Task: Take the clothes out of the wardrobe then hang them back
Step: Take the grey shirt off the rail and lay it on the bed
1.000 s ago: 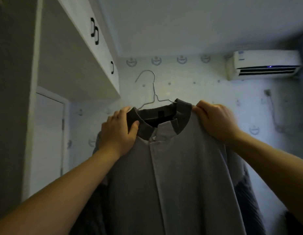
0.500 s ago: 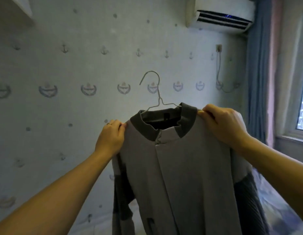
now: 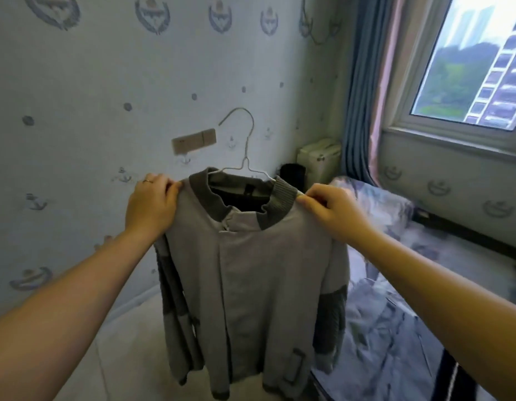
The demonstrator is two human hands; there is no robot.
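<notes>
Both hands hold the jacket (image 3: 251,270) at frame centre: left hand (image 3: 151,205) and right hand (image 3: 335,211) pinch its shoulders. Hanger (image 3: 245,157) is inside.

Two hands: left hand (image 3: 151,206), right hand (image 3: 335,211). One jacket (image 3: 251,270). One hanger (image 3: 245,160). One window (image 3: 468,62).

A thin ring (image 3: 147,181) (pale metal, as far as I can tell) sits on a finger of the left hand (image 3: 151,206), just behind the grip; left forearm (image 3: 77,287) and right forearm (image 3: 430,285) run bare back from it.
</notes>
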